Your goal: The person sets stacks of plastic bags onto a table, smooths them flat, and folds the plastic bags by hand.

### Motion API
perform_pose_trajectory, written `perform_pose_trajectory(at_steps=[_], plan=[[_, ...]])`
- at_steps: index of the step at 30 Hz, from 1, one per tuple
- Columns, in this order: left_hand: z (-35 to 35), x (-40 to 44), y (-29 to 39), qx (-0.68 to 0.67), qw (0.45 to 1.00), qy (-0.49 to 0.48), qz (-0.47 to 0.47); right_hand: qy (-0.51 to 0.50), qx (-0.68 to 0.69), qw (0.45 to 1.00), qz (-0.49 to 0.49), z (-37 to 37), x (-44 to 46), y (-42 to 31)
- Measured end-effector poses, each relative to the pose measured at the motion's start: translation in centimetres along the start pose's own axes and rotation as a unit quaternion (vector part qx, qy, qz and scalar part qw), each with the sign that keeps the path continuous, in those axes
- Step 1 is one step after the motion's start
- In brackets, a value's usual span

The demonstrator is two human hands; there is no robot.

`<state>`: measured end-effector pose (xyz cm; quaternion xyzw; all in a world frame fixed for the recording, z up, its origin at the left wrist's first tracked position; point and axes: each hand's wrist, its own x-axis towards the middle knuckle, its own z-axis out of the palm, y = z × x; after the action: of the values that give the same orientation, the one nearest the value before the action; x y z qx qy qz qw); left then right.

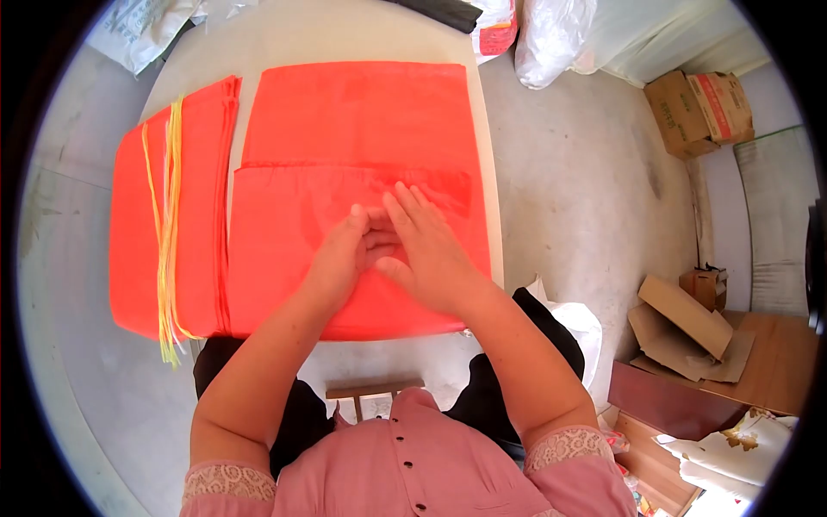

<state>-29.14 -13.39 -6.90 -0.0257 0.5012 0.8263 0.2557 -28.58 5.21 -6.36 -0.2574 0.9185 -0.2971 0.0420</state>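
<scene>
Red sheets of thin material (362,112) lie flat on a pale table (345,30), with a folded or overlapping edge running across them. Both hands meet over the lower part of the red material. My left hand (349,254) rests on its side with the fingers apart from the thumb, partly hidden behind the other hand. My right hand (422,250) lies palm down on the material, fingers stretched out and thumb spread. At the left is a second red stack (133,233), with yellow and white strings (172,189) lying lengthwise over it.
Cardboard boxes (702,112) stand at the upper right. An opened carton (689,332) lies on a brown wooden cabinet (771,362) at the right. White plastic bags (556,34) are beyond the table, and a dark roll (439,10) lies at its far edge.
</scene>
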Motion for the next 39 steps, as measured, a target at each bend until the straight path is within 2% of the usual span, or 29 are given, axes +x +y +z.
perform_pose_trajectory(at_steps=[10, 13, 14, 16, 19, 22, 28, 39], plan=[[-0.3, -0.4, -0.3, -0.019, 0.999, 0.033, 0.031, -0.007, -0.045, 0.999, 0.029, -0.1, 0.0, 0.2], [-0.7, -1.0, 1.1, 0.170, 0.981, 0.049, 0.077, -0.010, -0.060, 0.998, 0.034, 0.0, 0.0, 0.3], [-1.3, -1.0, 1.2, 0.275, 0.954, 0.051, 0.110, -0.013, -0.062, 0.997, 0.037, -0.1, -0.1, 0.2], [-2.8, -0.9, 1.6, 0.472, 0.863, 0.053, 0.172, -0.018, -0.064, 0.997, 0.042, -0.2, -0.2, 0.3], [-3.2, -1.7, 2.4, 0.614, 0.769, 0.051, 0.173, -0.033, -0.082, 0.995, 0.044, -0.3, -0.2, 0.3], [-3.3, -2.4, 2.9, 0.759, 0.625, 0.082, 0.162, -0.031, -0.102, 0.994, 0.036, -0.1, -0.2, 0.5], [-5.1, -2.7, 3.5, 0.783, 0.601, 0.104, 0.120, -0.022, -0.127, 0.991, 0.046, 0.3, -0.3, 0.2], [-6.4, -2.4, 4.5, 0.799, 0.581, 0.088, 0.129, -0.055, -0.151, 0.984, 0.083, -0.7, 0.1, -0.7]])
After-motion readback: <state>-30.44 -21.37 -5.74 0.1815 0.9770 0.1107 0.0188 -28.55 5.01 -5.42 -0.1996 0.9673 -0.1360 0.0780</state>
